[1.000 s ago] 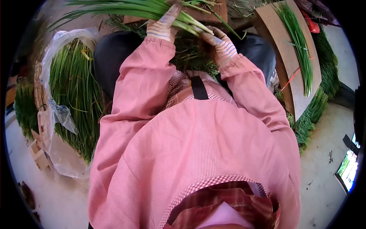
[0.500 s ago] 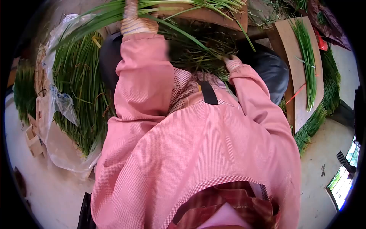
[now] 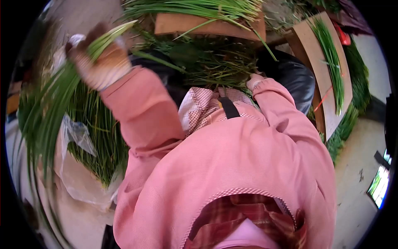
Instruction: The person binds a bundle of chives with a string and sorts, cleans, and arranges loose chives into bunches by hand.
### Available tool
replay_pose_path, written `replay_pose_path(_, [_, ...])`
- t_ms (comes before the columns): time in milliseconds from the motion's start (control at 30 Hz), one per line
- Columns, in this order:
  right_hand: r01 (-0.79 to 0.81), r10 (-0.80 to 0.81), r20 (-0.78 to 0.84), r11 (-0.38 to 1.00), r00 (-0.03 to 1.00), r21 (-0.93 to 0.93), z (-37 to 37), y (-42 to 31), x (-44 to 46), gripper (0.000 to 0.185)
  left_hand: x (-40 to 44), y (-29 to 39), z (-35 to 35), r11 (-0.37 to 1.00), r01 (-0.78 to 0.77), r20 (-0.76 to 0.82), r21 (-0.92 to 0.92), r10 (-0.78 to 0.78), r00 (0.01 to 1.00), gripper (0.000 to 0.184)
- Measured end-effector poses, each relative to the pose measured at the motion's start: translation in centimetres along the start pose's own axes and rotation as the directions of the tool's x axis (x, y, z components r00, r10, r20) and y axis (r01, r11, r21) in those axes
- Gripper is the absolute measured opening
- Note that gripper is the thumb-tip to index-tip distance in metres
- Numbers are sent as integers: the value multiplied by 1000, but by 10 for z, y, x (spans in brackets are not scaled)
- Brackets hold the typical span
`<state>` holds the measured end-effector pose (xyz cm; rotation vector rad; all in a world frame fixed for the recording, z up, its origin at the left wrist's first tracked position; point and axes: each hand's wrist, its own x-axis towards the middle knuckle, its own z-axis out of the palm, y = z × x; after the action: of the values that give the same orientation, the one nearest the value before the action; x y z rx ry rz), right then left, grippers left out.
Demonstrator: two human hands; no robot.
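My left hand, in a striped glove with brown on it, is raised at the left. Its fingers are closed round a bunch of garlic chives; the pale stem ends point up to the right and the long green leaves hang down, blurred. My right hand, also gloved, rests low by my knee beside a heap of loose chive leaves and trimmings. Its fingers are mostly hidden, so I cannot make out a grip. More loose chives lie across a wooden board in front of me.
A large pile of chives lies in clear plastic at my left. On the right, a tied bunch lies on a slanted board, with more green bunches behind it. A red item sits near that board's top.
My left hand has swung left and down from the front board, carrying the chives over the pile at the left. My right hand has shifted slightly down toward me.
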<state>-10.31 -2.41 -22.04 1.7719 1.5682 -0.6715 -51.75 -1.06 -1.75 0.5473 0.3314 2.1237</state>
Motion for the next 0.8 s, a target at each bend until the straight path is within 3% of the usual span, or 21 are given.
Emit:
replay_pose_path(33, [39, -37, 23, 997, 999, -63, 3, 5, 2, 38, 4, 8, -7, 996, -65, 36, -53, 67, 997, 31])
replay_pose_path(67, [86, -80, 49, 988, 996, -128, 8, 9, 10, 39, -2, 16, 28, 975, 85, -189, -204, -125, 974, 34])
replay_pose_path(100, [-47, 49, 31, 995, 998, -87, 22, 0, 33, 36, -4, 16, 26, 951, 181, -72, -250, -204, 976, 34])
replay_pose_path(167, [63, -37, -138, 980, 990, 188, -17, -20, -31, 43, -8, 6, 36, 892, 368, 83, -261, -359, 930, 32])
replay_pose_path(200, [250, -183, -263, 936, 947, 249, -26, -25, -47, 44, -16, -10, 51, 858, 456, 111, -239, -442, 890, 31])
replay_pose_path(233, [442, -244, -523, 848, 816, 294, -35, -35, -70, 43, -26, -25, 53, 839, 490, 69, -235, -488, 870, 33])
replay_pose_path(300, [731, -350, -769, 648, 535, 214, -72, -48, -102, 32, -60, -68, 67, 852, 457, -62, -256, -486, 872, 27])
replay_pose_path(333, [767, -344, -805, 610, 483, 199, -92, -50, -103, 27, -71, -86, 60, 811, 513, -98, -283, -556, 825, 17])
replay_pose_path(367, [736, -336, -863, 675, 378, 59, -113, -50, -104, 27, -82, -100, 67, 847, 506, -156, -163, -529, 834, 13])
replay_pose_path(433, [606, -266, -892, 795, 365, 10, -145, -49, -91, 32, -91, -122, 54, 817, 575, -232, -44, -568, 790, 12])
replay_pose_path(467, [486, -236, -843, 873, 484, 34, -158, -51, -82, 33, -93, -128, 51, 795, 606, -299, 15, -575, 762, 11])
replay_pose_path(533, [540, -443, -815, 818, 373, -197, -162, -43, -45, 28, -91, -137, 33, 784, 620, -330, -31, -594, 734, 10])
replay_pose_path(600, [525, -517, -745, 809, 421, -265, -178, -44, -34, 27, -82, -140, 33, 773, 629, -343, -86, -616, 709, 10])
replay_pose_path(667, [537, -523, -731, 805, 438, -253, -208, -43, -50, 25, -74, -140, 42, 781, 613, -605, -120, -547, 579, 8])
replay_pose_path(700, [558, -509, -749, 798, 424, -227, -225, -39, -61, 25, -74, -136, 41, 784, 591, -576, -190, -577, 579, 10])
replay_pose_path(733, [599, -484, -784, 780, 390, -184, -241, -34, -77, 24, -72, -140, 37, 813, 575, -634, -91, -493, 596, 14])
replay_pose_path(800, [770, -362, -865, 637, 347, 42, -270, -13, -120, 23, -72, -141, 33, 822, 565, -655, -65, -463, 598, 16])
